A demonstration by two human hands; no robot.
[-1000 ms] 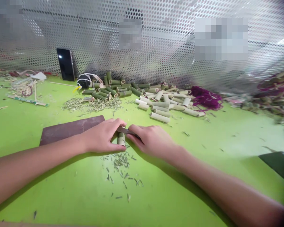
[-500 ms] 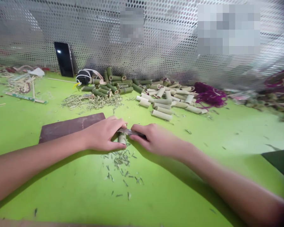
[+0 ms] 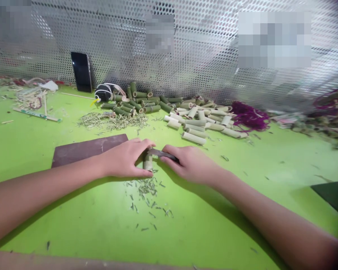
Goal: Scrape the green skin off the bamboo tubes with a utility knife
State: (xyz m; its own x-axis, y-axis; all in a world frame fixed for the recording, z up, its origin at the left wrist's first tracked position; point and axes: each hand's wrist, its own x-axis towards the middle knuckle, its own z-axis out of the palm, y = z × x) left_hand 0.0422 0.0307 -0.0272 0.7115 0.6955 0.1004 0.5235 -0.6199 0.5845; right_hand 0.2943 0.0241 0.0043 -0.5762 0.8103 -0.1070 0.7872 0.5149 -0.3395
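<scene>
Little has shifted over the last second. The left hand (image 3: 126, 157) still clamps the bamboo tube (image 3: 148, 164) on the worktop (image 3: 214, 210). The right hand (image 3: 191, 163) still grips the knife (image 3: 162, 153), its blade meeting the tube's upper end, with shavings (image 3: 146, 187) just below.

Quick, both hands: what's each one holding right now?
Left hand: closed on the bamboo piece.
Right hand: closed on the knife.

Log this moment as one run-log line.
left hand: grip on bamboo tube, on green table | right hand: grip on knife, blade against bamboo tube | shavings near it | brown board behind left wrist
</scene>
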